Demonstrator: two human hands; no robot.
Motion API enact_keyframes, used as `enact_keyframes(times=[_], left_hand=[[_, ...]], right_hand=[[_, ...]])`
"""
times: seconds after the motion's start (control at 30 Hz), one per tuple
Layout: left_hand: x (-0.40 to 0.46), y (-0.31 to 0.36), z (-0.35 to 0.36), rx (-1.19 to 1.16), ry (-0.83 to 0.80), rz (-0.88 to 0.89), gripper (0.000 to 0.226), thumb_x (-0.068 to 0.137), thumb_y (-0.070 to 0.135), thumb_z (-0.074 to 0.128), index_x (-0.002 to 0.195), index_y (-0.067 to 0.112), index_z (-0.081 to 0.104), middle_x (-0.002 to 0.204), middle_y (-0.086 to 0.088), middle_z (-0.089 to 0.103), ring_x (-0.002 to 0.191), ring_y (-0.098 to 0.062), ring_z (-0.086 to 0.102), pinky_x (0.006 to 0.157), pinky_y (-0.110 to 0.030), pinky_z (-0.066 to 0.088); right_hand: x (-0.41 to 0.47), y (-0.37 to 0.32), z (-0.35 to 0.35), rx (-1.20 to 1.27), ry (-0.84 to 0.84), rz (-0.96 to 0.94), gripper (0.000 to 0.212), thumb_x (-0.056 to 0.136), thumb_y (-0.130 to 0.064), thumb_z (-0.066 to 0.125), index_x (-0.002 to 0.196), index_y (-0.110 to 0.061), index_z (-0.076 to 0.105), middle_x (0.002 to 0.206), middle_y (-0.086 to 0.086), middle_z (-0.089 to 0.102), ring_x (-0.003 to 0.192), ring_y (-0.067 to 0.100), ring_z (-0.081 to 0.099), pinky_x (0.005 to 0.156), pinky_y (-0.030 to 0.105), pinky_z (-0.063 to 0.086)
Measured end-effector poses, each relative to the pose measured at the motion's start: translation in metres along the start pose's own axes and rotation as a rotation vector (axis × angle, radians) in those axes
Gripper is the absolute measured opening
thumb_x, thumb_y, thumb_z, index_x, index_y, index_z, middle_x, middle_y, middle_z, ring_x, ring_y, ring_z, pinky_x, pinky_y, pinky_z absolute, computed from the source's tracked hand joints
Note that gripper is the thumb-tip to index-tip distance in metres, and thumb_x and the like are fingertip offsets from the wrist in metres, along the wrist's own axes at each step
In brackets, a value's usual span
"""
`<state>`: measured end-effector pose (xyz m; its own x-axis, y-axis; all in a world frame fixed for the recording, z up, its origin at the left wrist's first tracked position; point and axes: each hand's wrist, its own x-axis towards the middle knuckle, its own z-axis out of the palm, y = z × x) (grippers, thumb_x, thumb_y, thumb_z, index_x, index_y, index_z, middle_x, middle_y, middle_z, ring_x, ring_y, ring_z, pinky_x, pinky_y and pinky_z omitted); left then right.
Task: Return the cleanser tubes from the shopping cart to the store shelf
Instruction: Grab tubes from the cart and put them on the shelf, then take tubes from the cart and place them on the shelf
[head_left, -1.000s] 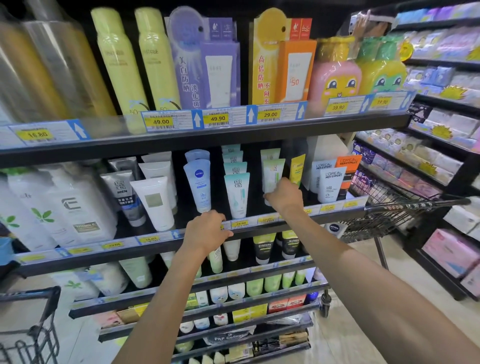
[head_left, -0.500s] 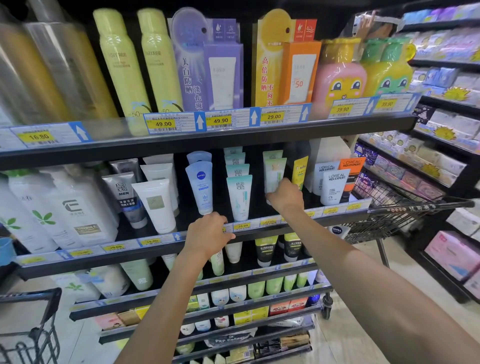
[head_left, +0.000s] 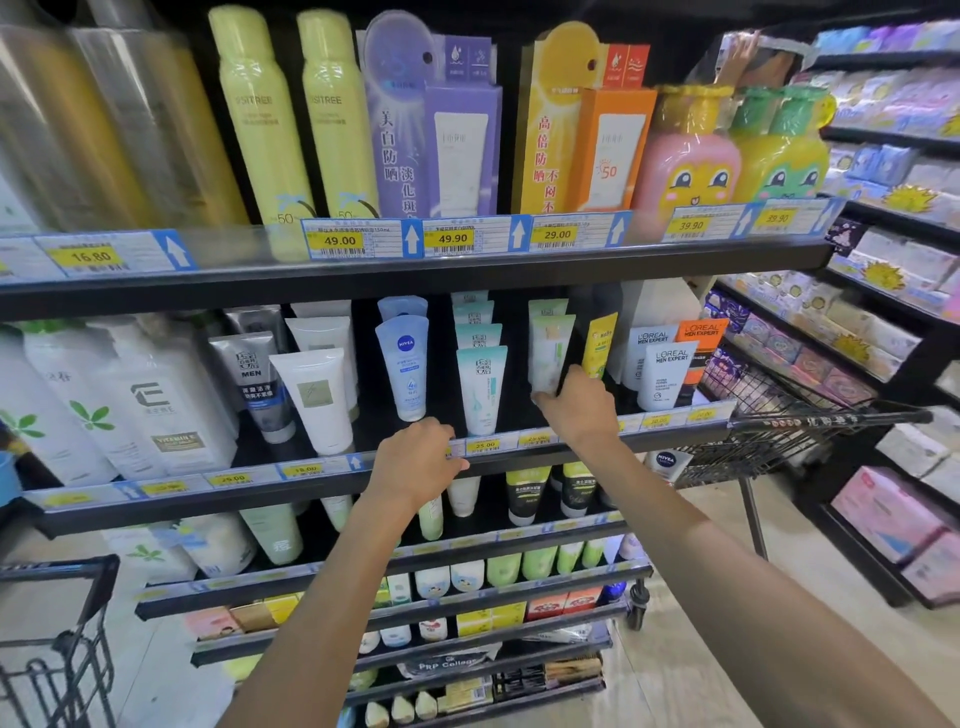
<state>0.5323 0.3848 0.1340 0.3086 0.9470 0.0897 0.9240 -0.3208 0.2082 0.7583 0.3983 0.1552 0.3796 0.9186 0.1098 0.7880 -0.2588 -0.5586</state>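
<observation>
A pale green cleanser tube (head_left: 549, 353) stands upright on the middle shelf (head_left: 322, 480), right of the teal tubes (head_left: 480, 387). The right hand (head_left: 576, 410) has its grip closed around the tube's lower end. The left hand (head_left: 415, 462) rests curled on the shelf's near edge; its grip holds nothing that shows.

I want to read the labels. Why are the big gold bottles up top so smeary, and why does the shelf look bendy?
Head view: the gold bottles sit at the frame's edge, smeared by blur; the wide-angle lens bows the top shelf; the middle stays sharp, so the Nivea tube and the 49.00 price tag read clearly.
</observation>
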Motion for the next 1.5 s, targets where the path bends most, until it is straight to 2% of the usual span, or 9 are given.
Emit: enact_keyframes(times=[0.1, 0.2, 0.27, 0.47, 0.8, 1.0, 1.17, 1.3, 1.5], left_hand=[[-0.004, 0.002, -0.001, -0.030, 0.014, 0.024, 0.036, 0.096, 0.045, 0.067, 0.120, 0.019, 0.065, 0.115, -0.001, 0.062, 0.099, -0.019, 0.062, 0.074, -0.032, 0.046], [-0.019, 0.002, -0.003, -0.063, 0.078, 0.037, 0.045, 0.098, 0.043, 0.063, 0.132, 0.014, 0.060, 0.126, -0.004, 0.061, 0.115, -0.024, 0.060, 0.090, -0.037, 0.052], [-0.036, 0.003, -0.006, -0.076, 0.127, 0.040, 0.050, 0.100, 0.043, 0.060, 0.138, 0.010, 0.056, 0.131, -0.008, 0.060, 0.122, -0.027, 0.056, 0.101, -0.042, 0.050], [-0.112, 0.007, -0.018, -0.035, 0.229, -0.036, 0.059, 0.103, 0.048, 0.050, 0.151, 0.014, 0.044, 0.142, -0.007, 0.056, 0.131, -0.027, 0.051, 0.109, -0.042, 0.045], [-0.319, -0.022, -0.011, 0.009, 0.138, -0.439, 0.055, 0.103, 0.049, 0.043, 0.147, 0.017, 0.046, 0.145, -0.009, 0.051, 0.135, -0.033, 0.047, 0.110, -0.049, 0.041], [-0.444, -0.069, -0.003, 0.037, 0.114, -0.688, 0.054, 0.103, 0.049, 0.046, 0.144, 0.015, 0.046, 0.142, -0.011, 0.052, 0.131, -0.034, 0.050, 0.106, -0.045, 0.042], [-0.526, -0.117, 0.005, 0.013, 0.135, -0.885, 0.051, 0.100, 0.054, 0.047, 0.140, 0.022, 0.048, 0.135, -0.006, 0.056, 0.124, -0.032, 0.054, 0.101, -0.045, 0.046], [-0.581, -0.168, 0.002, -0.033, 0.136, -0.995, 0.054, 0.103, 0.050, 0.046, 0.148, 0.020, 0.043, 0.149, -0.007, 0.049, 0.136, -0.032, 0.047, 0.112, -0.047, 0.039], [-0.646, -0.267, 0.016, -0.068, 0.078, -1.095, 0.057, 0.105, 0.052, 0.040, 0.151, 0.017, 0.040, 0.153, -0.010, 0.047, 0.139, -0.033, 0.046, 0.115, -0.050, 0.039]], right_hand=[[-0.027, 0.004, -0.005, -0.047, -0.009, -0.095, 0.040, 0.097, -0.044, 0.063, 0.119, -0.010, 0.056, 0.106, 0.012, 0.069, 0.098, 0.037, 0.068, 0.073, 0.039, 0.054], [-0.060, 0.005, -0.016, -0.107, 0.022, -0.247, 0.051, 0.101, -0.041, 0.058, 0.141, -0.009, 0.051, 0.122, 0.012, 0.065, 0.115, 0.034, 0.062, 0.086, 0.042, 0.055], [-0.082, 0.006, -0.023, -0.141, 0.034, -0.351, 0.058, 0.102, -0.039, 0.058, 0.148, -0.006, 0.048, 0.134, 0.013, 0.061, 0.126, 0.033, 0.055, 0.100, 0.042, 0.050], [-0.143, 0.003, -0.034, -0.214, -0.049, -0.537, 0.062, 0.104, -0.046, 0.051, 0.156, -0.013, 0.042, 0.158, 0.009, 0.045, 0.147, 0.026, 0.039, 0.122, 0.041, 0.032], [-0.278, -0.026, 0.010, -0.171, -0.399, -0.792, 0.067, 0.105, -0.055, 0.041, 0.162, -0.020, 0.029, 0.169, 0.002, 0.026, 0.156, 0.022, 0.022, 0.127, 0.039, 0.021], [-0.363, -0.076, 0.062, -0.136, -0.562, -0.968, 0.064, 0.105, -0.051, 0.047, 0.160, -0.022, 0.032, 0.166, 0.002, 0.033, 0.154, 0.023, 0.027, 0.124, 0.041, 0.028], [-0.427, -0.130, 0.115, -0.127, -0.669, -1.100, 0.063, 0.104, -0.047, 0.053, 0.159, -0.022, 0.036, 0.165, 0.002, 0.036, 0.153, 0.021, 0.028, 0.122, 0.038, 0.026], [-0.473, -0.180, 0.163, -0.144, -0.758, -1.150, 0.063, 0.104, -0.048, 0.052, 0.159, -0.021, 0.037, 0.165, 0.000, 0.035, 0.153, 0.020, 0.027, 0.123, 0.037, 0.026], [-0.531, -0.256, 0.233, -0.178, -0.900, -1.175, 0.061, 0.106, -0.047, 0.049, 0.160, -0.024, 0.034, 0.167, -0.001, 0.031, 0.155, 0.017, 0.023, 0.124, 0.036, 0.024]])
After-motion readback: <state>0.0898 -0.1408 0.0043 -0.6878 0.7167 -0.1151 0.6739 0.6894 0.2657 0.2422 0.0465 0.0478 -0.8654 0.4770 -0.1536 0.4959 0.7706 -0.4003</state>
